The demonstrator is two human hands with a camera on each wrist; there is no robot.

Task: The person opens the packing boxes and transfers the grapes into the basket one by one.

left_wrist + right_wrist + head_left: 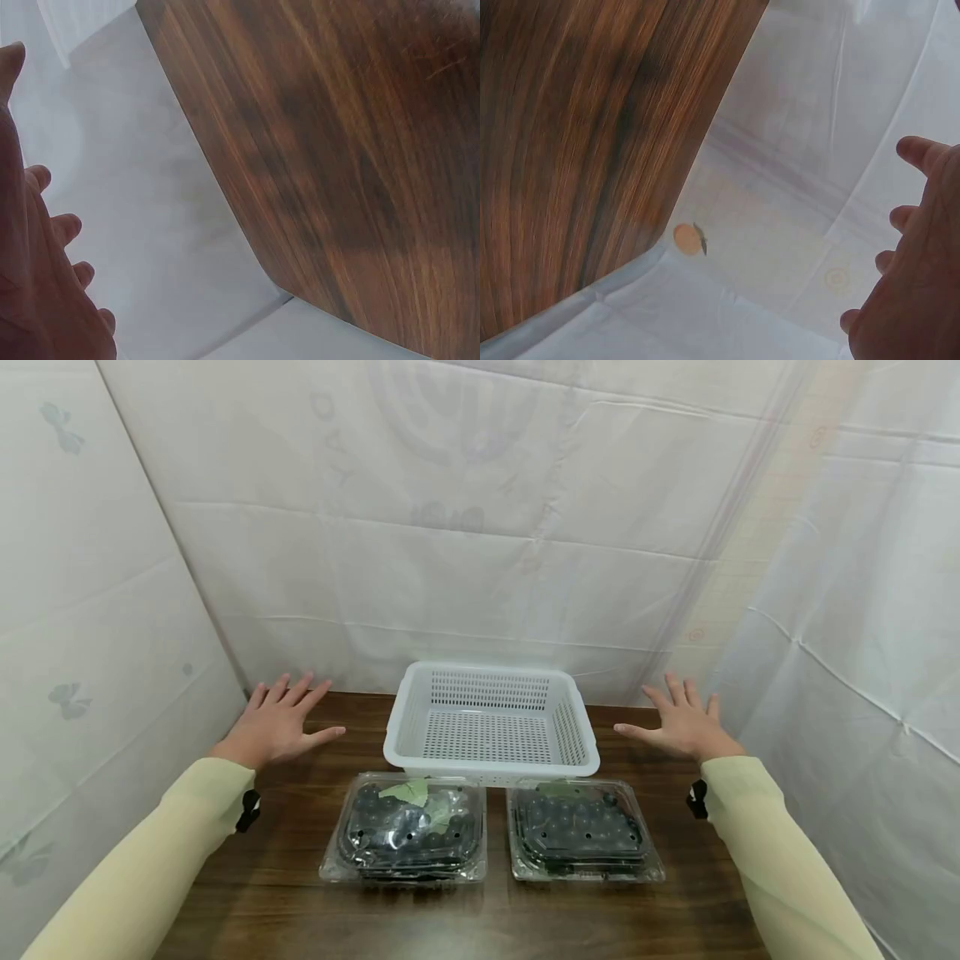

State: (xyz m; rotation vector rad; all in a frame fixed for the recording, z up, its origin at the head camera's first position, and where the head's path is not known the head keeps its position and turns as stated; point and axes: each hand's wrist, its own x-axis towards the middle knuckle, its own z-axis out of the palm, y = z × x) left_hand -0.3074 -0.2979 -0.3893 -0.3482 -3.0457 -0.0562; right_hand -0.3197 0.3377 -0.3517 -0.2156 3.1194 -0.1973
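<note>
Both hands are spread with fingers straight and hold nothing. In the head view my left hand (276, 725) is left of the white plastic basket (491, 769), apart from it. My right hand (684, 725) is on the basket's other side, also apart. The basket has slotted walls and a perforated floor. In front of it sit two clear plastic boxes with closed lids. The left box (408, 827) holds dark round fruit, like grapes or blueberries, with green leaves on top. Similar dark fruit and a leaf show through the right box (585, 831). Neither wrist view shows the boxes.
A dark brown wooden table (487, 918) carries the basket and boxes. White sheeting (480, 568) rises behind the table and along both sides. Its back edge lies close behind the basket. Each wrist view shows a table corner beside the sheeting.
</note>
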